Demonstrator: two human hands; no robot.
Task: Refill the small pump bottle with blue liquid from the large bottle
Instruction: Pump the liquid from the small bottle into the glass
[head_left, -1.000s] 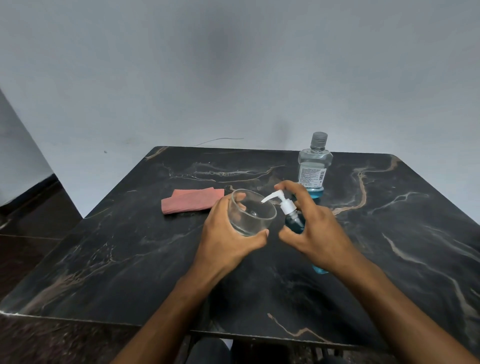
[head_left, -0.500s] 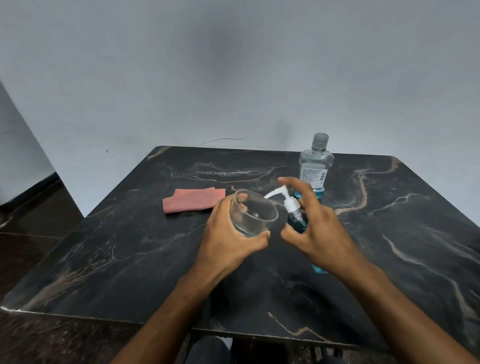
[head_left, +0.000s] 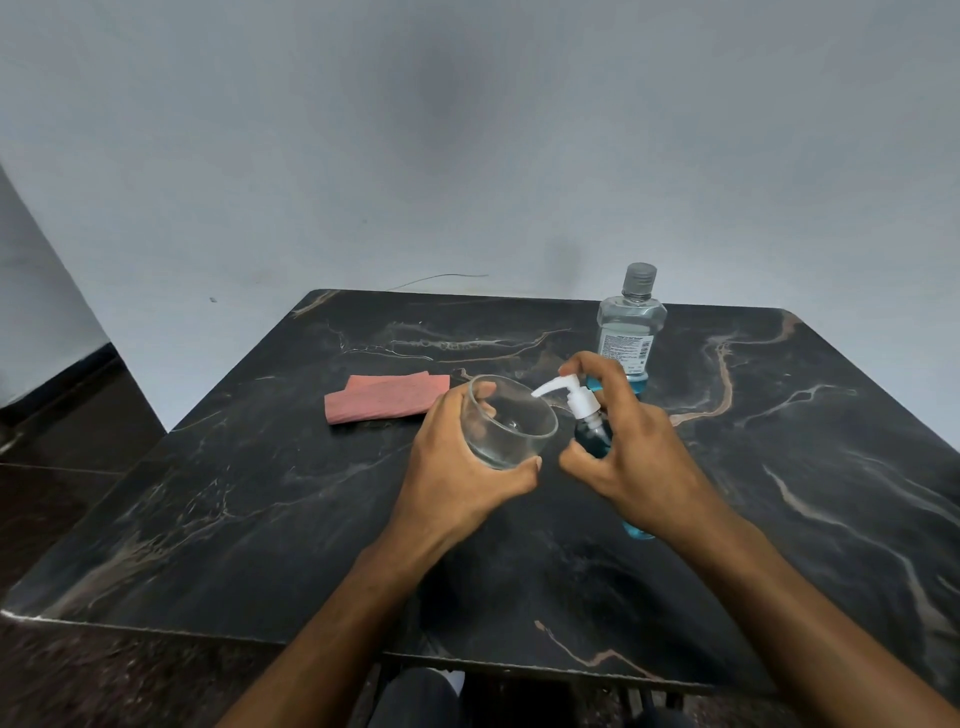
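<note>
Black marble counter (head_left: 208, 519), grey wall behind. Left hand (head_left: 457, 467) cups glass bowl (head_left: 511, 421); right hand (head_left: 634, 447) grips small pump bottle (head_left: 589, 426), nozzle over bowl. Large bottle (head_left: 630, 327) behind; pink cloth (head_left: 387, 397) left.

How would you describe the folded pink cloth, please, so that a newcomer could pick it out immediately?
Start at the black marble-patterned table and look toward its far left part. The folded pink cloth lies flat there, left of the clear glass bowl that the left hand grips. It is the only soft, opaque, pink item; its neighbours are transparent.
</note>
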